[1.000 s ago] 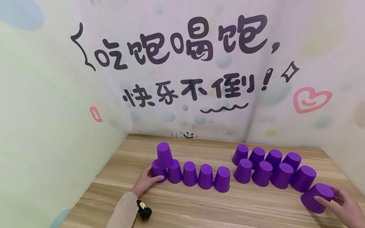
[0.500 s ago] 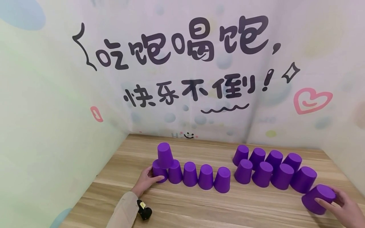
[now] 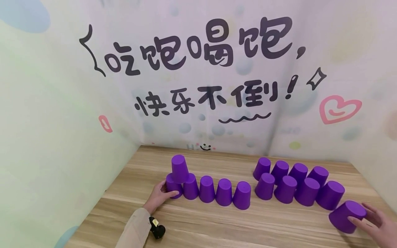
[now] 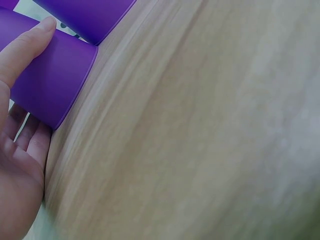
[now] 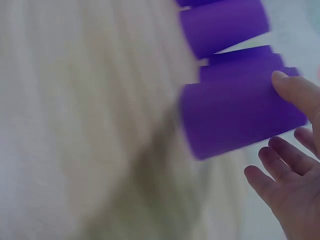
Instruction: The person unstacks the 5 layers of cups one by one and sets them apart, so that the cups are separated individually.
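Note:
In the head view my left hand (image 3: 159, 197) holds the leftmost upside-down purple cup (image 3: 172, 187), its thumb across the front and its fingers on the far side. A second purple cup (image 3: 180, 169) rests on top, bridging that cup and the neighbouring cup (image 3: 191, 187). On the right, my right hand (image 3: 376, 224) is beside the nearest upside-down purple cup (image 3: 346, 217). The right wrist view shows that thumb overlapping the upper side of the cup (image 5: 235, 117), while the other fingers spread loosely below it.
Three more upside-down cups (image 3: 224, 193) continue the left row. Several purple cups (image 3: 285, 189) stand in two rows at the right. A small black object (image 3: 157, 229) with a yellow mark lies by the left sleeve (image 3: 136, 227). A printed cloth (image 3: 201, 131) backs the wooden table (image 3: 217, 227).
My right hand has loosened and shifted slightly right, its thumb sliding toward the edge of the near cup. My left hand and the stacked cups have stayed in place.

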The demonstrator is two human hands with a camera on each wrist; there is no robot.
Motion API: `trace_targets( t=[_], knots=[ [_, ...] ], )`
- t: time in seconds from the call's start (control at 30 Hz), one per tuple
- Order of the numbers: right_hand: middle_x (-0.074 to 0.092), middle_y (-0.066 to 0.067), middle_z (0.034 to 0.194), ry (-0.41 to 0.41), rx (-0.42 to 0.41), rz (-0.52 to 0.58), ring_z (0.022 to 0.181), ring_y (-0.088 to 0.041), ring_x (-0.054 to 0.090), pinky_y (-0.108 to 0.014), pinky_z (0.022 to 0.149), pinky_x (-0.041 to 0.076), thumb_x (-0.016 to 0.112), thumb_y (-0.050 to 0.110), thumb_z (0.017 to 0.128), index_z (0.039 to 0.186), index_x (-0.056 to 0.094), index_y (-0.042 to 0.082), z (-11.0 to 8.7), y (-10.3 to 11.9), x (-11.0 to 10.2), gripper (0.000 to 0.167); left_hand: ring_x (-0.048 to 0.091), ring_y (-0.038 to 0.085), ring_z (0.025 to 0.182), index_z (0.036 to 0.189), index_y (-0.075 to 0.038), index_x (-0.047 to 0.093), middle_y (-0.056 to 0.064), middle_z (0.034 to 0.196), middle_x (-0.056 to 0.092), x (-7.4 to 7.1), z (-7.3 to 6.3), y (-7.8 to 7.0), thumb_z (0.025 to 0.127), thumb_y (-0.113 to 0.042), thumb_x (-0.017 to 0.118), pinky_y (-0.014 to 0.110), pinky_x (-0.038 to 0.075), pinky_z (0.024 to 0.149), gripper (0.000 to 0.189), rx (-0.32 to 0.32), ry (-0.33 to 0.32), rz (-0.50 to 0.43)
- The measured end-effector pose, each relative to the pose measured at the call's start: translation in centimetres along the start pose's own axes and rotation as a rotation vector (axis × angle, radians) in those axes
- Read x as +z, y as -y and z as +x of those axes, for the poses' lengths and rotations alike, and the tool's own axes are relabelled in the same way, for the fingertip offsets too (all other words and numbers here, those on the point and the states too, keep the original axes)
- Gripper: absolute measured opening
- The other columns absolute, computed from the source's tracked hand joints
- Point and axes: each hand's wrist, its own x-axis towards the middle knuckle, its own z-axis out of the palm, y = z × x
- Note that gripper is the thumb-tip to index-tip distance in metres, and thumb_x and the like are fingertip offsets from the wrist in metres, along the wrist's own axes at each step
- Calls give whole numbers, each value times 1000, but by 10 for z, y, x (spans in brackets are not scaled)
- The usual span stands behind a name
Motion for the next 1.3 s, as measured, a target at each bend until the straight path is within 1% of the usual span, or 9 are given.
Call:
trace_targets(
  t=[0.07,0.2,0.3,0.5,0.67,0.87,1.03,1.17,1.3],
  knots=[
    [41,40,96,-48,-95,70,83,26,39,2,64,36,63,-3,78,129,28,35,9,-21,-7,73,47,28,112,131,-3,40,15,123,50,0,-1,0,70,-20,76,39,39,95,73,-3,1,0],
    [39,36,111,-112,-186,83,93,25,37,3,68,36,62,-10,76,135,28,30,25,-17,-24,79,47,29,113,131,-3,40,16,124,49,-1,-1,-1,70,-21,76,39,39,95,73,-2,-1,0],
    [35,34,115,-125,-153,73,94,24,35,4,77,30,58,-5,82,138,22,24,27,29,-30,73,46,30,113,131,-2,40,17,124,48,0,-1,-1,70,-21,76,40,39,95,73,0,-1,1],
    [37,30,117,-158,-228,77,99,21,35,4,82,27,53,-2,85,137,26,23,40,108,-28,64,46,30,114,131,-1,39,17,125,48,0,-1,-3,72,-18,74,39,38,95,72,3,20,-14],
    [34,23,128,-68,-268,-49,106,18,31,4,82,26,53,8,89,141,22,16,54,162,-18,61,45,32,114,131,1,39,20,124,48,1,-7,-14,74,-13,73,40,38,95,68,20,32,-39],
    [44,17,122,74,-370,-48,100,18,40,2,75,35,58,10,86,136,31,7,72,224,15,57,45,35,113,130,5,38,23,123,47,1,-15,-29,75,-9,71,43,38,95,65,26,23,-10],
    [50,3,121,174,-459,25,102,12,45,-3,79,38,59,7,84,131,36,1,83,265,51,52,46,33,113,130,2,39,21,124,48,-1,-8,-16,74,-13,72,41,39,95,66,23,15,-6],
    [45,-25,124,244,-520,67,110,-6,47,-11,85,41,59,7,85,130,36,-2,89,291,85,52,47,30,112,130,-1,41,18,123,49,-2,-3,-6,73,-17,74,40,39,94,68,27,10,-8],
    [45,-25,124,322,-554,131,114,-30,45,-33,92,41,58,6,85,130,36,-3,91,313,124,51,47,29,112,130,-4,42,16,123,50,-2,-2,-5,72,-18,74,39,39,95,68,15,15,-8]
  ],
)
